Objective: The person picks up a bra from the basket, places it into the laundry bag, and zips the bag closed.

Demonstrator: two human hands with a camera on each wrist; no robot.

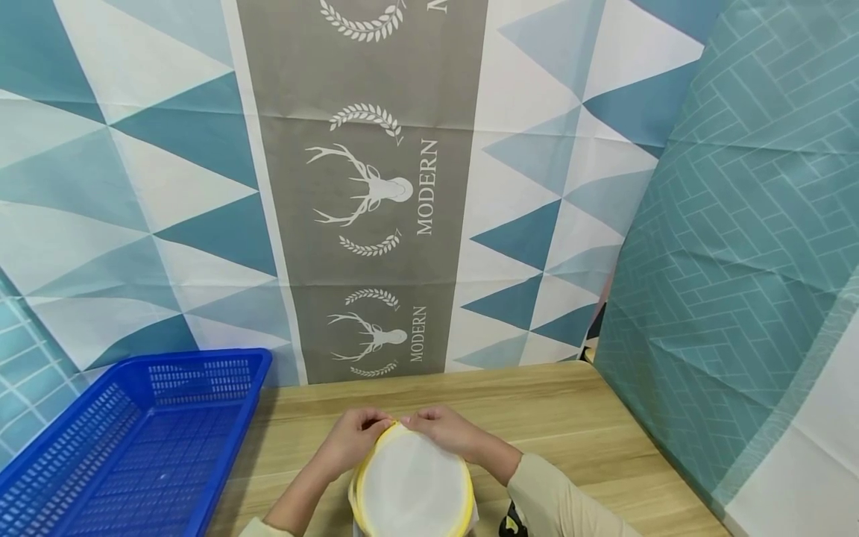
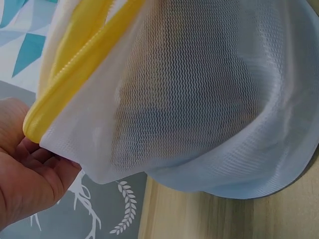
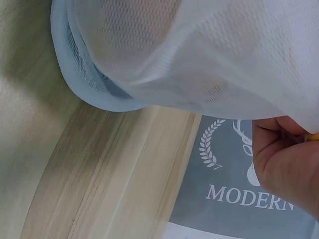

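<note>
A white mesh laundry bag [image 1: 412,481] with a round top and yellow zipper trim [image 2: 82,64] stands at the table's near edge. My left hand [image 1: 354,440] pinches the yellow-trimmed rim on its far side, thumb and fingers closed on the edge. Right beside it, my right hand [image 1: 446,431] pinches the same rim, the two sets of fingertips close together. Through the mesh [image 2: 189,89] in the left wrist view the inside looks dim, with blurred brownish patches. The bag's lower part spreads over the wood in both wrist views.
A blue plastic basket [image 1: 258,373] stands on the left. Under my right sleeve a small black and yellow thing [image 1: 513,522] shows in part. Patterned cloth [image 1: 376,261] hangs behind the wooden table [image 1: 537,395], and green cloth [image 1: 738,246] hangs along its right side.
</note>
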